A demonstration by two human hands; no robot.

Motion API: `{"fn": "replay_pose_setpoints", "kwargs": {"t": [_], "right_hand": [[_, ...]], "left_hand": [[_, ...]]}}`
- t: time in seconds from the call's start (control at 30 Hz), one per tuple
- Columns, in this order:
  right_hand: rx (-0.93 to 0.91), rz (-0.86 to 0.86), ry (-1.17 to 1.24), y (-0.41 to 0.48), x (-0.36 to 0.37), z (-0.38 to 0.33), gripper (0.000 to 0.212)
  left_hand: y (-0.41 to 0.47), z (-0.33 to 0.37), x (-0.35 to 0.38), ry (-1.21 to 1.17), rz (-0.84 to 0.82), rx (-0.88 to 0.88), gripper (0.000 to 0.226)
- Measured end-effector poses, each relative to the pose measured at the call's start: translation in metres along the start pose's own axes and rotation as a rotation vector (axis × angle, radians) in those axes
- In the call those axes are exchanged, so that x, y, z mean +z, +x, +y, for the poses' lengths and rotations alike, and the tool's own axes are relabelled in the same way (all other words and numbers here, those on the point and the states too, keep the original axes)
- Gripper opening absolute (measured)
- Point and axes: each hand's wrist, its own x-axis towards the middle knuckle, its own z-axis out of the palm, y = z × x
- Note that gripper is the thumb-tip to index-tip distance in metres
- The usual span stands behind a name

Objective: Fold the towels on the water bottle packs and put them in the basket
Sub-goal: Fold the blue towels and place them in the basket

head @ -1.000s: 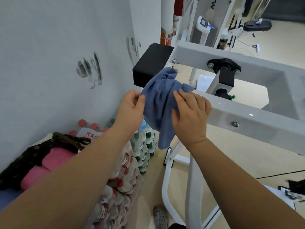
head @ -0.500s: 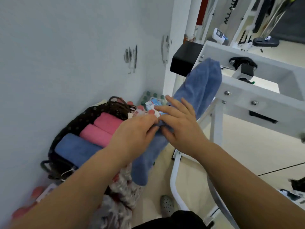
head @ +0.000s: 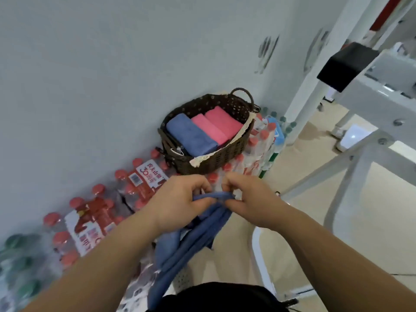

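A blue towel (head: pixel 191 242) hangs down in front of me, bunched at its top edge. My left hand (head: pixel 177 203) and my right hand (head: pixel 249 199) both pinch that top edge, close together, above the water bottle packs (head: pixel 101 217). Behind my hands a dark woven basket (head: pixel 216 158) sits on the packs by the wall. It holds one folded blue towel (head: pixel 189 136) and two folded pink towels (head: pixel 216 124) side by side.
A grey wall runs along the left. A white metal frame (head: pixel 360 158) with a black box (head: pixel 344 66) stands on the right over a beige floor. Green-capped bottles (head: pixel 20 262) lie at the far left.
The blue towel has come off the white frame and now hangs from both hands near my body. My view has swung down and left, so the basket is in full view.
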Motion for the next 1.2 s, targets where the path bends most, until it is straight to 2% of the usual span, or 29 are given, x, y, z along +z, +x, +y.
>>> {"fn": "replay_pose_setpoints", "kwargs": {"t": [0.17, 0.4, 0.6, 0.73, 0.8, 0.93, 1.03, 1.2], "right_hand": [[-0.090, -0.237, 0.071, -0.014, 0.041, -0.010, 0.028], [-0.199, -0.481, 0.064, -0.047, 0.095, -0.022, 0.034], [-0.228, -0.550, -0.107, -0.064, 0.130, -0.030, 0.027], [-0.264, -0.588, -0.204, -0.072, 0.146, -0.033, 0.032], [-0.265, -0.591, -0.211, -0.075, 0.153, -0.038, 0.029], [-0.194, -0.635, -0.236, -0.084, 0.172, -0.050, 0.025], [-0.100, -0.611, -0.233, -0.097, 0.186, -0.060, 0.012], [-0.022, -0.571, -0.460, -0.115, 0.210, -0.070, 0.015]], "left_hand": [[-0.084, 0.005, 0.016, 0.045, 0.112, -0.236, 0.027], [-0.181, 0.024, 0.042, 0.033, 0.232, -0.429, 0.026], [-0.262, 0.041, 0.038, -0.083, 0.333, -0.594, 0.019], [-0.310, 0.037, 0.035, 0.012, 0.328, -0.649, 0.017], [-0.333, 0.029, 0.034, 0.067, 0.351, -0.676, 0.019], [-0.382, 0.010, 0.033, 0.057, 0.489, -0.733, 0.020], [-0.422, -0.005, 0.028, 0.026, 0.541, -0.747, 0.018], [-0.475, -0.035, 0.017, 0.010, 0.606, -0.758, 0.015]]}}
